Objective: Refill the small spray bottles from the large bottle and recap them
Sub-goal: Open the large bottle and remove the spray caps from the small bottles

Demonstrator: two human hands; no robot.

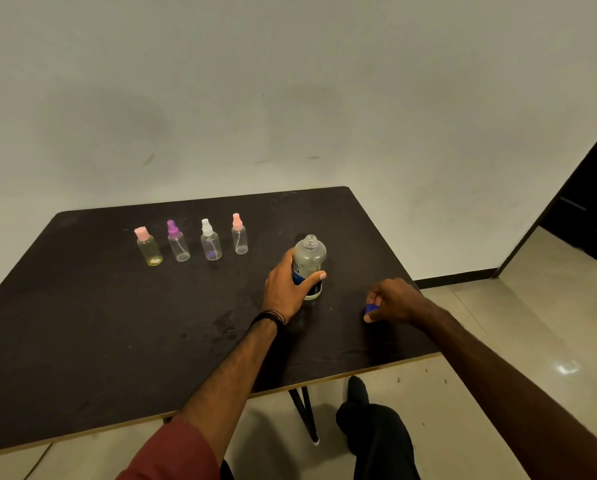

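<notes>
The large clear bottle (310, 261) with a blue label stands upright on the dark table (117, 323), its neck uncapped. My left hand (286, 285) is wrapped around its lower body. To its right, my right hand (392, 301) pinches the blue cap (371, 309) just above the tabletop. Several small spray bottles stand capped in a row at the back left: a yellowish one with a pink cap (149, 247), one with a purple sprayer (178, 241), one with a white sprayer (210, 240) and one with a pink sprayer (239, 234).
The table's right edge (387, 237) runs close to my right hand, with tiled floor (498, 323) beyond it. A pale wall stands behind the table. A dark doorway (588, 209) is at the far right. My dark-clothed leg (376, 434) shows below the front edge.
</notes>
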